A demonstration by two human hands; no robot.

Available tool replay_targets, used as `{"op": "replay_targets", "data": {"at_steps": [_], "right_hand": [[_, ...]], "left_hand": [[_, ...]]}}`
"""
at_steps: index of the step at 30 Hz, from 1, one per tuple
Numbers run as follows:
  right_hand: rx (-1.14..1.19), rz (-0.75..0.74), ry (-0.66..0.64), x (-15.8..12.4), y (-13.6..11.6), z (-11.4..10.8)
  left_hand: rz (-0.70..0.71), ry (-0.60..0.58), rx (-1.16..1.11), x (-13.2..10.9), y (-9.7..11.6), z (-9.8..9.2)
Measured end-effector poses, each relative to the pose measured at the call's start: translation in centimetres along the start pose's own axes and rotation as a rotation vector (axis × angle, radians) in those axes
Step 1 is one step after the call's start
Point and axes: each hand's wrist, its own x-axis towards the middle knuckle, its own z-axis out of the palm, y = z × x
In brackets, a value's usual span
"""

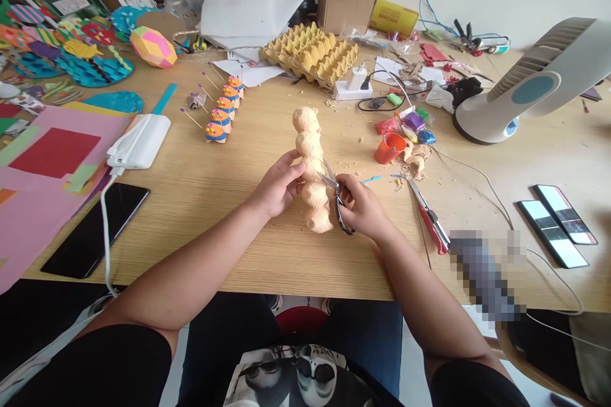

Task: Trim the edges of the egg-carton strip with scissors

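Observation:
A strip of egg carton (312,168), peach-coloured and with several bumps in a row, is held lengthwise above the middle of the table. My left hand (281,184) grips it from the left side, thumb on its face. In my right hand (365,206) is a pair of scissors (344,215) with dark handles. The blades are parted and reach the strip's right edge near its middle. Whether they touch the carton I cannot tell. Behind and to the left stands a painted egg-carton caterpillar (222,113) in orange and blue, with purple-tipped sticks.
An orange bucket (390,148), clay packets (415,122) and a red utility knife (432,222) lie to the right. A white fan (520,89) stands beyond. Yellow egg trays (310,51) are at the back; a black phone (98,229) and a power bank (140,143) are left.

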Motion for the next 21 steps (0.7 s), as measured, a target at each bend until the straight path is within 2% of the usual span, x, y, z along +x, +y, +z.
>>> {"op": "replay_targets", "data": {"at_steps": [7, 21], "right_hand": [[-0.103, 0.028, 0.02, -0.1, 0.07, 0.44], [-0.2, 0.073, 0.107, -0.44, 0.17, 0.31]], "left_hand": [[-0.034, -0.049, -0.014, -0.42, -0.12, 0.31], [0.01, -0.038, -0.013, -0.59, -0.16, 0.73]]}}
